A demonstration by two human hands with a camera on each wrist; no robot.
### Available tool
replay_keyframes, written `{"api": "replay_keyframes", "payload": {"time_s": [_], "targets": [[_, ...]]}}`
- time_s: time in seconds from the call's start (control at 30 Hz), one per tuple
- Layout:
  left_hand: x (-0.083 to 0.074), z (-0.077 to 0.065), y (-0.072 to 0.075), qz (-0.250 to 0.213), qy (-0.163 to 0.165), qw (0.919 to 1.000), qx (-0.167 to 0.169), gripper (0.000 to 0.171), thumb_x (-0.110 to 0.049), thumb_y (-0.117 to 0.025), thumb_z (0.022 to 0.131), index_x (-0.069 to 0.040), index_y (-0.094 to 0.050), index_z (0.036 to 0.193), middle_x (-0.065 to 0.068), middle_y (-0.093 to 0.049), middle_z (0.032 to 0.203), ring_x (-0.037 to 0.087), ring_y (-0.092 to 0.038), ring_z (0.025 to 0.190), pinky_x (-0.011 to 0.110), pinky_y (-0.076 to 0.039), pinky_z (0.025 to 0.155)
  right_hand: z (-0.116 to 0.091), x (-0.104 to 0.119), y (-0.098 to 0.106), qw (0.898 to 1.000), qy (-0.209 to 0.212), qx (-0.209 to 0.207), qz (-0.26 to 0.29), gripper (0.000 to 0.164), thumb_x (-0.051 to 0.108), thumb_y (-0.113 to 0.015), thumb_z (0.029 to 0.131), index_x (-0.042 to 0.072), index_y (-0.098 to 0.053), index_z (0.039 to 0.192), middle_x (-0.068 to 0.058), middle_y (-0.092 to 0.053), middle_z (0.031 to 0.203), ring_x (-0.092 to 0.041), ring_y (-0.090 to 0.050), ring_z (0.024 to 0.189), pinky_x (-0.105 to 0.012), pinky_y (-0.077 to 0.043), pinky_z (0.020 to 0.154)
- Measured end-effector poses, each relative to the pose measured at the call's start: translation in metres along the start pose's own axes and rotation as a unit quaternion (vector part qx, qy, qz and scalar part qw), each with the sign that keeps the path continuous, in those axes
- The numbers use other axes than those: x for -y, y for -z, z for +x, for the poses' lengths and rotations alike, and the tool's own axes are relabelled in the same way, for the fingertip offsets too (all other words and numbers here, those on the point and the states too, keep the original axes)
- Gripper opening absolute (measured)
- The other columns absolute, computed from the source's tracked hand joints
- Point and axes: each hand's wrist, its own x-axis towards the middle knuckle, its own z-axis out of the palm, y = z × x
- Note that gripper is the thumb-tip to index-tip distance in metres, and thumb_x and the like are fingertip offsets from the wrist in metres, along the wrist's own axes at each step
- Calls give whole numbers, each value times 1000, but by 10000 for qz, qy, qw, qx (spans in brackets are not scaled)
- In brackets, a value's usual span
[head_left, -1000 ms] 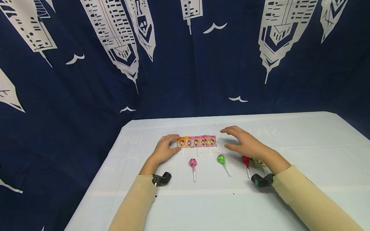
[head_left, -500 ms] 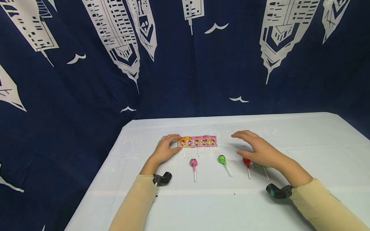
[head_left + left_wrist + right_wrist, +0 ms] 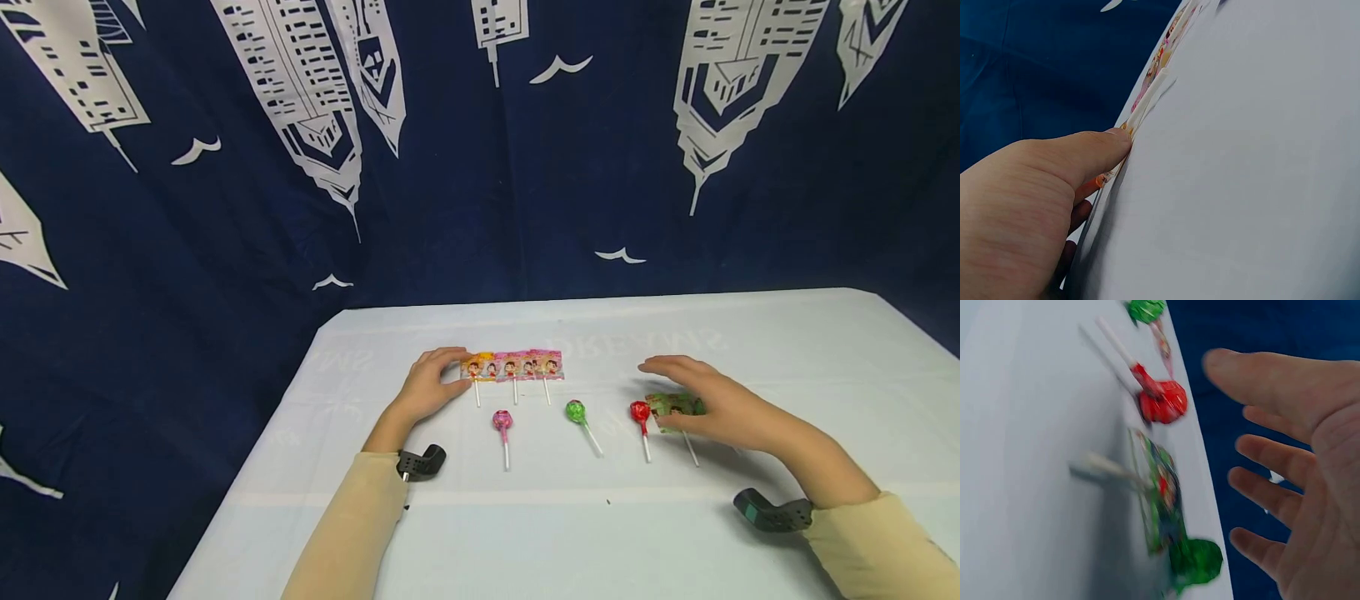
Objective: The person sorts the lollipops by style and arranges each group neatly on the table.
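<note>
So the left hand (image 3: pixel 429 385) is pinching the left end of the strip (image 3: pixel 512 367), which runs sideways with its sticks pointing back at the person, while the right hand (image 3: pixel 726 408) hangs wide with nothing in it. The green packet (image 3: pixel 667 404) is the one by the right hand (left's way off), showing between thumb and fingers from the head view, long side roughly sideways too, red pop (image 3: pixel 640 410) just left of it. It's all on a white table (image 3: pixel 525 542), dark blue cloth (image 3: pixel 540 183) hanging behind.
</note>
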Motion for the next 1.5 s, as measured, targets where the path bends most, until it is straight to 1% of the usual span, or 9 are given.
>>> {"api": "replay_keyframes", "payload": {"time_s": [0.27, 0.4, 0.57, 0.8, 1.03, 1.2, 1.3, 1.4, 1.5], "targets": [[2, 1, 0, -3, -17, 10000, -55, 46, -25, -75, 89, -19, -64, 133, 0, -57, 146, 27, -45, 139, 51, -33, 118, -9, -19, 6, 9986, -394, 362, 60, 75, 24, -84, 79, 11, -49, 143, -17, -52, 145, -44, -44, 133, -68, -39, 102], [2, 1, 0, -26, -31, 10000, -8, 46, -24, -75, 89, -19, -64, 133, 1, -56, 146, 27, -45, 140, 51, -32, 119, -12, -25, 4, 9970, -565, 512, 130, 78, 28, -86, 76, 10, -50, 143, -19, -52, 144, -46, -44, 132, -69, -38, 102], [2, 1, -2, -35, -46, 10000, 15, 46, -26, -74, 89, -19, -64, 133, 0, -56, 146, 27, -45, 140, 51, -32, 118, -15, -30, 1, 9959, -638, 606, 191, 77, 30, -85, 77, 10, -50, 143, -20, -52, 144, -46, -44, 131, -70, -39, 101], [1, 0, -3, -58, -30, 10000, 10, 45, -26, -74, 89, -20, -64, 133, 1, -57, 146, 27, -45, 140, 51, -32, 119, -16, -34, -1, 9952, -691, 677, 173, 77, 31, -83, 78, 9, -49, 144, -20, -53, 144, -47, -44, 132, -69, -38, 102], [2, -1, -3, -48, 52, 10000, 13, 45, -26, -74, 89, -21, -64, 133, 0, -56, 146, 27, -44, 141, 51, -31, 119, -14, -36, -4, 9953, -692, 675, 29, 73, 27, -83, 79, 8, -52, 143, -20, -55, 142, -48, -47, 131, -69, -40, 102], [3, 1, -3, -17, 6, 10000, 15, 45, -26, -74, 89, -21, -64, 133, -1, -56, 146, 26, -44, 140, 51, -32, 119, -14, -36, -6, 9964, -596, 599, -60, 68, 23, -82, 80, 9, -55, 140, -16, -59, 137, -44, -50, 127, -66, -42, 101], [3, 1, -2, -14, -4, 10000, 10, 45, -26, -74, 89, -21, -64, 133, -1, -56, 146, 26, -45, 139, 51, -32, 118, -13, -35, -7, 9975, -484, 500, -158, 67, 22, -83, 80, 9, -56, 139, -13, -60, 135, -40, -52, 124, -63, -45, 100], [2, 1, -2, -47, 27, 10000, -4, 45, -25, -74, 89, -20, -64, 133, 0, -56, 146, 27, -45, 140, 51, -32, 118, -12, -35, -8, 9980, -384, 417, -273, 67, 24, -84, 79, 9, -57, 138, -12, -60, 134, -38, -52, 122, -62, -47, 97], [1, 0, -1, -59, 39, 10000, -24, 46, -25, -74, 89, -20, -64, 133, 0, -56, 146, 27, -45, 139, 51, -32, 118, -11, -35, -9, 9979, -396, 385, -343, 69, 28, -85, 78, 8, -57, 138, -14, -60, 132, -38, -52, 120, -62, -47, 95]]}}
